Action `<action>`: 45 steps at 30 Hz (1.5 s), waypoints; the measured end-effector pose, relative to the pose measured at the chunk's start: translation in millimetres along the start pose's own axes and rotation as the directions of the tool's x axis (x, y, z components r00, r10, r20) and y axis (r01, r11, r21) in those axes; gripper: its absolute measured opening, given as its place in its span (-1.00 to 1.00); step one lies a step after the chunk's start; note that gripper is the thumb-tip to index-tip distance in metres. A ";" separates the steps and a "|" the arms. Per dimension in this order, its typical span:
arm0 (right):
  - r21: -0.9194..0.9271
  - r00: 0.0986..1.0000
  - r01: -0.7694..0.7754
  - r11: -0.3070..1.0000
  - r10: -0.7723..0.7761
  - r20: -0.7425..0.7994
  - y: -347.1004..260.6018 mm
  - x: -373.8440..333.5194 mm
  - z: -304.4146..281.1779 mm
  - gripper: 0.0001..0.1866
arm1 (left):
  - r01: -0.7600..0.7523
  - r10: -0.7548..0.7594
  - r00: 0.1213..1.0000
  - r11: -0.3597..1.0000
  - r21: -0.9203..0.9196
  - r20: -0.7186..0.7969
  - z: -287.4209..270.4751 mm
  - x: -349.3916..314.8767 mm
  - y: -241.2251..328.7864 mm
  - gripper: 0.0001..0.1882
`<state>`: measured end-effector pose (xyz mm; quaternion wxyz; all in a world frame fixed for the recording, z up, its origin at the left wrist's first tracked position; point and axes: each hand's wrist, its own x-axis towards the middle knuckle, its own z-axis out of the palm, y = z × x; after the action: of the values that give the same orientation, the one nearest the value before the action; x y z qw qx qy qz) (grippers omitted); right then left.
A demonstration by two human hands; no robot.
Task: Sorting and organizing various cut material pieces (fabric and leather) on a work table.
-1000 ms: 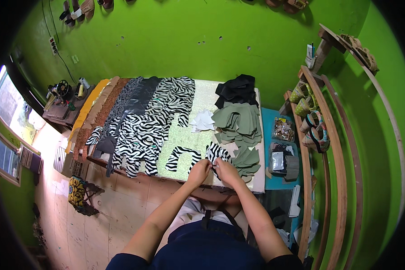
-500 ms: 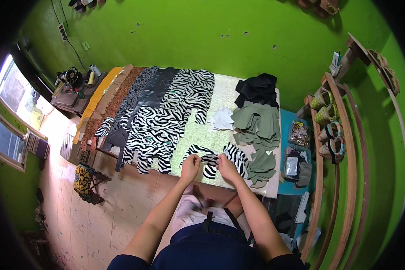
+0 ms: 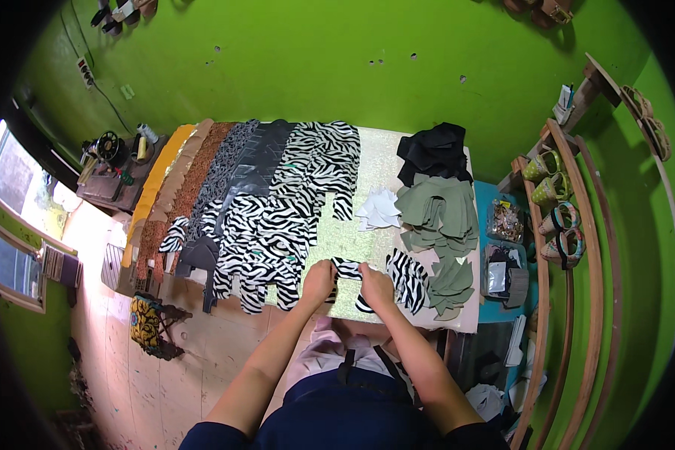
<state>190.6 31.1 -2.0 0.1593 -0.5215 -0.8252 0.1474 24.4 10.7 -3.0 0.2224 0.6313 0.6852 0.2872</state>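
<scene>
A short zebra-print strip of fabric [image 3: 346,268] is stretched between my two hands, low over the near part of the table [image 3: 379,161]. Its left end is pinched by my left hand [image 3: 319,283], its right end by my right hand [image 3: 376,286]. More zebra print shows beside and below my hands, partly covered by them. Just right of my right hand lies a fanned stack of zebra-print pieces [image 3: 407,281]. Rows of overlapping zebra-print pieces [image 3: 261,232] spread out to the left.
Olive green pieces [image 3: 436,214], black pieces [image 3: 433,154] and white pieces [image 3: 380,210] lie in piles. Yellow material [image 3: 157,172] is at the table's left. A sewing machine [image 3: 110,150] stands beyond it. At right are a wooden rack [image 3: 571,195] with sandals and a patterned stool [image 3: 145,324] at left.
The strip between my hands showed a dark side; now its zebra print faces up and it is pulled flat. My hands have stayed close together. The view has shifted slightly.
</scene>
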 end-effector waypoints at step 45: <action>0.347 0.987 -0.131 0.929 0.156 -0.046 9.1 212.7 12.4 -0.59 | 0.012 -0.012 1.000 1.000 0.026 -0.028 -51.8 186.2 -37.3 -0.59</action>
<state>106.7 226.9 6.2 0.2664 -0.5499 -0.7401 0.2808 -57.0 188.3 20.8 0.2061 0.6260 0.6958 0.2857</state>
